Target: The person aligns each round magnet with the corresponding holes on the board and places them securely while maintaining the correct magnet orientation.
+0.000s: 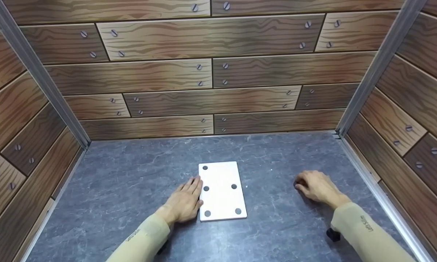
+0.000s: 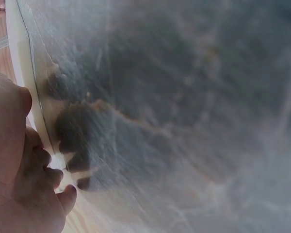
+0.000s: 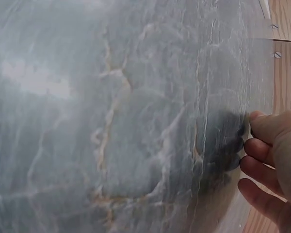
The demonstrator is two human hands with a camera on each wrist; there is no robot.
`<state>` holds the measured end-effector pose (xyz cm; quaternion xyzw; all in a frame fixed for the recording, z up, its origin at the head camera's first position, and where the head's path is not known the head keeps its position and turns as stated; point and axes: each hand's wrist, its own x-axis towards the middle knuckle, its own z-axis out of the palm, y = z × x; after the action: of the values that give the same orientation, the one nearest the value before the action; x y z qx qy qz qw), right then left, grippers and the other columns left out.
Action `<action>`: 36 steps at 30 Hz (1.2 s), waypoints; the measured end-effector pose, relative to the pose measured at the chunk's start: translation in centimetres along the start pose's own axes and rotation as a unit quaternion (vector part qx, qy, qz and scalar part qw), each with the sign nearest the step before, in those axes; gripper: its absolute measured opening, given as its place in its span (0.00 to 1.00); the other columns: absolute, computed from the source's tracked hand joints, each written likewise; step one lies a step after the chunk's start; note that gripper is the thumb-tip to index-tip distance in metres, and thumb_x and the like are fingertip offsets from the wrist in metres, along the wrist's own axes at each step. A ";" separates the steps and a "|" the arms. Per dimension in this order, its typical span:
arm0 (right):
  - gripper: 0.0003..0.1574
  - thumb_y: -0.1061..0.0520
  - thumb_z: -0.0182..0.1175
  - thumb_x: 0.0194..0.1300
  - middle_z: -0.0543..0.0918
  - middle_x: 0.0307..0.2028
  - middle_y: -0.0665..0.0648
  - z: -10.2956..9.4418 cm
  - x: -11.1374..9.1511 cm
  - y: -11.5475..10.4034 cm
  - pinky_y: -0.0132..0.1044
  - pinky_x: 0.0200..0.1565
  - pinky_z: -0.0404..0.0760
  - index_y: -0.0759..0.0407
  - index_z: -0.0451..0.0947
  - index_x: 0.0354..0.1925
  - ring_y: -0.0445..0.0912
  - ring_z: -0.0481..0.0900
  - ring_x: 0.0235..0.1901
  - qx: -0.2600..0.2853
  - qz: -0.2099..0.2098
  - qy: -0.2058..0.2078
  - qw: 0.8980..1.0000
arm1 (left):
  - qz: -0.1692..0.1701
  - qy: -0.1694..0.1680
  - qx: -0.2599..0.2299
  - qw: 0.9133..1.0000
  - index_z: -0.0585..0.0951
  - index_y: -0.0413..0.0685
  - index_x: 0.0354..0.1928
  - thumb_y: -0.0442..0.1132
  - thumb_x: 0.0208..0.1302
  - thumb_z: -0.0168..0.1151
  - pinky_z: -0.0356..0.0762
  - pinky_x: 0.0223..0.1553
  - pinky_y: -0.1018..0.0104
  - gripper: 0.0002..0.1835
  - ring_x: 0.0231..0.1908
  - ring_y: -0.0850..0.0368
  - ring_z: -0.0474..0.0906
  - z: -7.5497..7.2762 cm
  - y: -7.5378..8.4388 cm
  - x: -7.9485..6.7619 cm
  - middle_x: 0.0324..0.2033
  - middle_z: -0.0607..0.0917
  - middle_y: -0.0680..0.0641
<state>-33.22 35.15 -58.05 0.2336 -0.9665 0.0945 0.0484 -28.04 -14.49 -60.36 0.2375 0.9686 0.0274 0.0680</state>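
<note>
A white rectangular board (image 1: 220, 196) with several dark grey round spots lies on the grey marbled surface; whether these are holes or discs I cannot tell. My left hand (image 1: 184, 203) rests at its left edge, fingers extended and fingertips touching the side. The left wrist view catches the same hand (image 2: 29, 179) at its border, beside the board's pale edge. Well to the right of the board, my right hand (image 1: 317, 185) is low over the surface with curled fingers, pinching a small dark piece (image 1: 296, 183) mostly hidden by the fingertips. In the right wrist view, this hand (image 3: 276, 155) shows thumb and index finger together.
Wood-patterned panels with printed screws form the back wall (image 1: 211, 72) and both sides. Metal strips run along the corners and the right floor edge (image 1: 393, 211). A black block (image 1: 333, 234) sits under the right wrist.
</note>
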 end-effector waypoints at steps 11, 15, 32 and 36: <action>0.09 0.58 0.70 0.77 0.94 0.44 0.60 0.3 0.1 -0.3 0.64 0.50 0.91 0.61 0.91 0.50 0.61 0.92 0.44 -0.007 0.005 0.012 1.000 | 0.004 -0.001 -0.001 1.000 0.56 0.36 0.90 0.50 0.90 0.44 0.64 0.88 0.39 0.37 0.90 0.38 0.57 0.0 -0.1 -0.1 0.91 0.58 0.38; 0.10 0.59 0.70 0.76 0.94 0.45 0.62 0.4 0.2 -0.5 0.65 0.53 0.90 0.63 0.91 0.50 0.63 0.92 0.46 -0.010 0.001 0.024 1.000 | 0.003 -0.001 0.000 1.000 0.56 0.36 0.89 0.50 0.90 0.44 0.64 0.88 0.39 0.37 0.90 0.38 0.58 0.0 -0.1 -0.2 0.91 0.58 0.37; 0.11 0.60 0.72 0.75 0.94 0.46 0.64 0.6 1.9 -2.2 0.64 0.54 0.91 0.64 0.92 0.52 0.64 0.93 0.47 -0.010 -0.017 0.063 0.998 | 0.002 -0.015 0.000 1.000 0.54 0.38 0.90 0.51 0.91 0.42 0.62 0.89 0.40 0.38 0.91 0.39 0.55 -0.4 0.1 0.1 0.92 0.55 0.39; 0.11 0.60 0.72 0.74 0.93 0.44 0.62 0.6 2.4 -2.5 0.63 0.53 0.91 0.64 0.91 0.51 0.62 0.93 0.45 -0.006 -0.025 0.062 0.998 | 0.003 -0.013 0.003 1.000 0.55 0.38 0.90 0.51 0.91 0.42 0.62 0.89 0.40 0.38 0.91 0.39 0.55 -0.4 0.0 0.1 0.91 0.56 0.39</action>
<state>-34.18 31.81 -57.89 0.2510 -0.9560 0.1022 0.1123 -28.13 -14.45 -59.97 0.2406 0.9671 0.0217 0.0798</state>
